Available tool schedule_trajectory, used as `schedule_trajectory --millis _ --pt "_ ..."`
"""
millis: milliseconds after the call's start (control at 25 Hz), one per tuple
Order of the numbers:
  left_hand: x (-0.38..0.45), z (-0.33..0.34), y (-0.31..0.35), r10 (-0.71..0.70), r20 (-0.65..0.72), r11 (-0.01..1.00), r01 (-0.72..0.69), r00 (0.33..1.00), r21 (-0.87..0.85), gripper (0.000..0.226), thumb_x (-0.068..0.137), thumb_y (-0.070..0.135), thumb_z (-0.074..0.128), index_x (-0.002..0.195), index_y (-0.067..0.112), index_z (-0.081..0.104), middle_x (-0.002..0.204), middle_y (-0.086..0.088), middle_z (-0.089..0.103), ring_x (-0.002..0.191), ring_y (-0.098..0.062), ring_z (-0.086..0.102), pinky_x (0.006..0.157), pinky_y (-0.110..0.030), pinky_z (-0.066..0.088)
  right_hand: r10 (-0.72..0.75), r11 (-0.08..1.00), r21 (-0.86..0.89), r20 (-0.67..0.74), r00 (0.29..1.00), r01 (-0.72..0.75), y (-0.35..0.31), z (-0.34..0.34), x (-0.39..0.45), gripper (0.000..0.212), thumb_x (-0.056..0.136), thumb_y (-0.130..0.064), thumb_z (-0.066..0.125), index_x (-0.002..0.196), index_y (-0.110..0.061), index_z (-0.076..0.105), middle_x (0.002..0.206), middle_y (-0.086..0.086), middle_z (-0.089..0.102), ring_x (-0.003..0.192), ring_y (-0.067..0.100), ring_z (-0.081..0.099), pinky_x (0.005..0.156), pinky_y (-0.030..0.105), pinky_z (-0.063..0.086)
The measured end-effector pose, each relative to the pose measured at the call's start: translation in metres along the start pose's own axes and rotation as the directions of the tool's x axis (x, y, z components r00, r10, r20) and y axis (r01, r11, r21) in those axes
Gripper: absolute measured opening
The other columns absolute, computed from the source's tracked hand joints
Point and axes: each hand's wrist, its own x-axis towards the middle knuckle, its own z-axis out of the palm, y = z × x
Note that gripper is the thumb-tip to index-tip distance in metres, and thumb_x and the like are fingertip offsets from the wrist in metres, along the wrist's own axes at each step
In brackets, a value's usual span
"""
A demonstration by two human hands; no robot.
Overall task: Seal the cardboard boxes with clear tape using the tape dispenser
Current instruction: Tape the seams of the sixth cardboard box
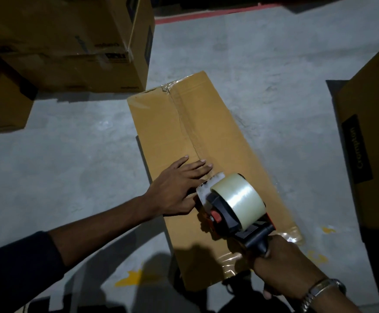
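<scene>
A dark sleeve (14, 263) covers the left forearm; a metal-band wristwatch (324, 290) circles the right wrist.

Light: dim overall, brightest on the floor (263, 64) toward 12 o'clock.
Shadows: dark at 6 o'clock.
Glare: sheen on the tape roll (240, 197).
Blur: soft throughout.
Edges: wide-angle bending.

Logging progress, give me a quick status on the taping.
Right hand grips tape dispenser. Left hand flat on cardboard box. Nothing blocking the seam.
</scene>
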Motion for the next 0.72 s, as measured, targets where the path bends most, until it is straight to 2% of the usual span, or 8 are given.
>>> schedule_trajectory --millis 160,240,320,440,520,560,640,720 --pt "0.001 -0.007 0.007 -0.015 -0.031 0.999 0.014 0.999 -0.041 0.065 0.090 0.033 0.054 0.154 0.025 0.052 0.161 0.007 0.047 0.158 -0.014 0.027 0.129 -0.049 0.020 -0.020 0.981 0.194 0.169 0.985 -0.014 -0.011 -0.016 -0.003 0.030 0.087 -0.030 0.076 0.097 -0.003 0.067 0.049 0.009 0.056 0.046 0.030 0.061 0.050 0.027 0.040" --pt "0.002 -0.009 0.012 -0.014 -0.051 0.998 0.011 0.999 -0.066 0.062 0.087 0.029 0.056 0.149 0.027 0.056 0.154 0.006 0.055 0.156 -0.015 0.032 0.128 -0.051 0.024 -0.007 0.968 0.246 0.240 0.971 -0.054 -0.010 -0.024 0.002 0.027 0.092 -0.027 0.073 0.104 -0.004 0.065 0.050 0.010 0.050 0.043 0.027 0.055 0.049 0.027 0.040" --pt "0.002 -0.008 0.015 -0.030 -0.035 0.998 0.027 0.999 -0.060 0.065 0.085 0.024 0.062 0.149 0.029 0.055 0.155 0.008 0.053 0.157 -0.013 0.029 0.128 -0.051 0.023 -0.021 0.968 0.247 0.250 0.968 -0.042 0.000 -0.025 0.007 0.021 0.094 -0.026 0.072 0.106 -0.010 0.065 0.051 0.008 0.052 0.043 0.026 0.056 0.049 0.028 0.045" --pt "0.004 -0.003 0.011 -0.062 0.012 0.998 0.061 0.998 0.009 0.068 0.091 0.030 0.061 0.157 0.026 0.048 0.164 0.013 0.039 0.159 -0.005 0.018 0.131 -0.043 0.016 -0.036 0.986 0.168 0.117 0.992 0.016 0.023 -0.005 0.016 0.030 0.084 -0.037 0.078 0.108 -0.025 0.066 0.059 0.000 0.067 0.055 0.022 0.067 0.059 0.033 0.053" --pt "0.005 -0.002 0.006 -0.046 0.001 0.996 0.046 0.999 0.076 0.052 0.100 0.040 0.049 0.148 0.023 0.060 0.165 0.014 0.036 0.158 -0.003 0.017 0.130 -0.041 0.017 -0.071 0.984 0.169 0.036 0.997 0.064 0.034 0.012 0.019 0.032 0.085 -0.034 0.079 0.114 -0.026 0.067 0.071 -0.007 0.072 0.067 0.016 0.071 0.068 0.035 0.057" --pt "0.007 -0.002 0.004 -0.044 -0.006 0.995 0.044 0.999 0.091 0.050 0.104 0.045 0.041 0.143 0.023 0.065 0.165 0.013 0.037 0.158 -0.004 0.020 0.130 -0.042 0.019 -0.077 0.968 0.241 0.004 0.997 0.073 0.038 0.019 0.021 0.029 0.087 -0.029 0.079 0.114 -0.025 0.067 0.072 -0.005 0.072 0.068 0.020 0.071 0.067 0.036 0.056" --pt "0.005 -0.001 0.006 -0.032 0.001 0.995 0.032 0.999 0.096 0.056 0.108 0.050 0.028 0.139 0.026 0.068 0.165 0.012 0.038 0.157 -0.007 0.023 0.128 -0.044 0.023 -0.047 0.920 0.388 -0.053 0.997 0.064 0.044 0.034 0.018 0.027 0.088 -0.023 0.079 0.110 -0.019 0.065 0.062 0.005 0.066 0.057 0.032 0.065 0.058 0.038 0.051" --pt "0.003 0.001 0.009 -0.030 0.010 0.994 0.029 0.999 0.104 0.061 0.108 0.053 0.020 0.139 0.029 0.068 0.165 0.011 0.037 0.158 -0.010 0.023 0.128 -0.046 0.023 -0.031 0.908 0.411 -0.136 0.990 0.085 0.046 0.047 0.011 0.023 0.090 -0.018 0.077 0.107 -0.014 0.062 0.052 0.005 0.059 0.047 0.031 0.056 0.053 0.037 0.044"
